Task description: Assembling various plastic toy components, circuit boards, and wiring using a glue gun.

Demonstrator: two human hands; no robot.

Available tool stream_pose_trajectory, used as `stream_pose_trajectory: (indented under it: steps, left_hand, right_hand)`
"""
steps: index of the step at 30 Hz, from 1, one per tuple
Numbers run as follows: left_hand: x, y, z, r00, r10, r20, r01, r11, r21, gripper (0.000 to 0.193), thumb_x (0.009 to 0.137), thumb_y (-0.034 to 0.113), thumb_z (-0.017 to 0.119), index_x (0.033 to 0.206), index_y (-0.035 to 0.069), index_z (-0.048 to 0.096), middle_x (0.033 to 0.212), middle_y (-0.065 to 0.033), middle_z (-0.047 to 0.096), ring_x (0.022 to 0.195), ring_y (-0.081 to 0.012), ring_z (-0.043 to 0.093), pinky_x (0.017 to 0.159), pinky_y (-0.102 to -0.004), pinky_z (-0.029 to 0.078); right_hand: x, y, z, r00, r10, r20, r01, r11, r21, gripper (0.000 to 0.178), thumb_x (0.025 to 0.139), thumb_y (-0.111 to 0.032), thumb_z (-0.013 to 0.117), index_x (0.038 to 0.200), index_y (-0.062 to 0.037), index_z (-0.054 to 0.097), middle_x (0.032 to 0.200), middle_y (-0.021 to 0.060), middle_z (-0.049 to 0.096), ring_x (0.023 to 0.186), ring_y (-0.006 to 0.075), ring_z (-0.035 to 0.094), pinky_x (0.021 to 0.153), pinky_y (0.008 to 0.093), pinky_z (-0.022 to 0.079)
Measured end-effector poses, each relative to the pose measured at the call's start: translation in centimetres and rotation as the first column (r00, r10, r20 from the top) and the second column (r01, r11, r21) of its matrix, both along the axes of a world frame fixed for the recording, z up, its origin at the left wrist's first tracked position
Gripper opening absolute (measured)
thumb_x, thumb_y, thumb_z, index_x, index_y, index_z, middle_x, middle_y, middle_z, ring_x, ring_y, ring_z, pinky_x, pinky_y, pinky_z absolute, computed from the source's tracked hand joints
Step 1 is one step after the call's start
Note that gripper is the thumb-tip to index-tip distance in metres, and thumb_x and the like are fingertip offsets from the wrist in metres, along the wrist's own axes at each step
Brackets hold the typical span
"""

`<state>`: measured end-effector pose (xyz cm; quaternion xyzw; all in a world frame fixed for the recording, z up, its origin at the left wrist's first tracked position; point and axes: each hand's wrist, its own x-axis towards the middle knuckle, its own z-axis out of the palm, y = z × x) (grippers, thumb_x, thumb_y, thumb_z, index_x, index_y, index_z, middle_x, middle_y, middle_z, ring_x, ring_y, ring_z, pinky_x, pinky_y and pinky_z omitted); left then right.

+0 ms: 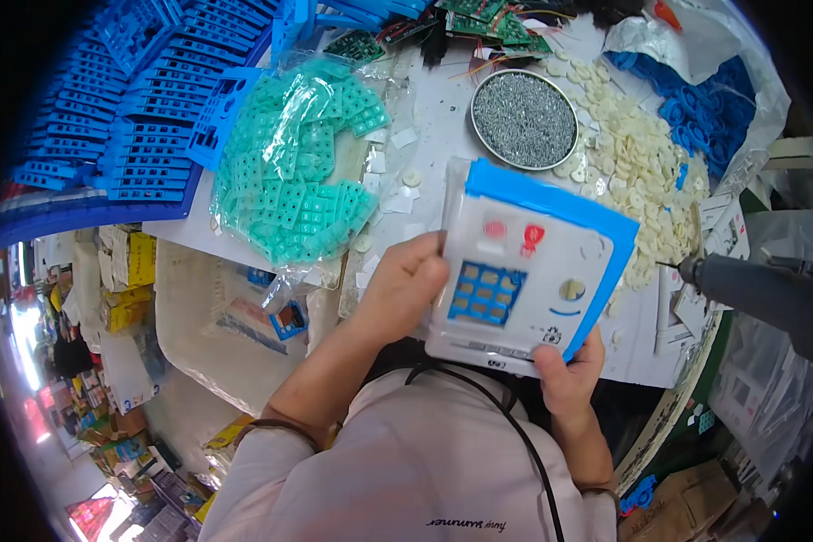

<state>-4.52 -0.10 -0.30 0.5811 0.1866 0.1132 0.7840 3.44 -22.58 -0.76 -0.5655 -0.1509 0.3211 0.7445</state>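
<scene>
Over the front of the table I hold a white plastic panel [551,253] with a blue panel [515,185] lying against its back, blue showing along the top and right edges. Red and black printed marks cover the white face, and blue bars show through its square keypad opening. My left hand [411,285] is closed on the left edge, thumb toward the front. At the lower right corner my right hand [571,370] pinches the pair, thumb on the white face. The hidden fingers are behind the panels.
Beyond the panels stand a round dish of screws [524,117] and a heap of cream discs [637,149]. Green keypads [303,208] lie in clear plastic at left, near stacked blue panels [154,117]. A power screwdriver [741,287] juts in from the right. Circuit boards [488,18] lie at the back.
</scene>
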Motion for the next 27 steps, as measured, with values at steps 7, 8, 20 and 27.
stream_pose_trajectory:
  steps: [7,8,20,27]
  left_hand:
    - [-1.3,0.9,2.6,0.956,-0.248,0.156,0.237,0.968,0.088,0.029,0.088,0.023,0.079,0.099,0.003,0.061,0.09,-0.0023,0.057,0.085,-0.0122,0.056,0.074,-0.0305,0.047]
    - [-1.6,0.9,2.8,0.953,-0.269,0.136,0.244,0.954,0.175,0.029,0.087,0.021,0.08,0.099,0.004,0.061,0.09,-0.0028,0.057,0.084,-0.0123,0.056,0.073,-0.0304,0.046]
    - [-1.2,-1.3,6.5,0.885,-0.463,0.044,0.375,0.767,0.521,0.035,0.083,0.025,0.082,0.103,0.008,0.059,0.085,-0.0097,0.06,0.074,-0.0293,0.061,0.063,-0.0387,0.047]
    - [-2.5,-2.1,5.9,0.925,-0.378,0.024,0.263,0.687,0.677,0.042,0.08,0.022,0.083,0.109,0.008,0.057,0.086,-0.0104,0.059,0.074,-0.0319,0.06,0.063,-0.0401,0.046]
  right_hand:
    - [1.1,-3.5,-0.9,0.977,0.199,-0.073,-0.21,0.954,-0.213,0.078,0.083,-0.03,0.084,0.143,0.0019,0.044,0.131,0.0105,0.06,0.119,0.0206,0.059,0.103,0.0379,0.045]
    - [1.4,-3.9,-0.9,0.991,0.134,0.009,-0.13,0.973,-0.19,0.083,0.082,-0.028,0.085,0.146,0.0011,0.041,0.135,0.0114,0.058,0.123,0.0211,0.056,0.105,0.0391,0.043]
    - [6.5,2.1,9.9,0.523,0.419,0.742,-0.173,0.905,-0.389,0.063,0.071,-0.035,0.09,0.117,-0.0004,0.065,0.105,0.0149,0.067,0.096,0.0291,0.064,0.094,0.0411,0.044]
    - [5.1,2.5,8.1,0.749,0.292,0.595,-0.228,0.957,-0.181,0.039,0.072,-0.018,0.088,0.101,-0.0027,0.067,0.09,0.0085,0.063,0.08,0.021,0.056,0.071,0.0309,0.041]
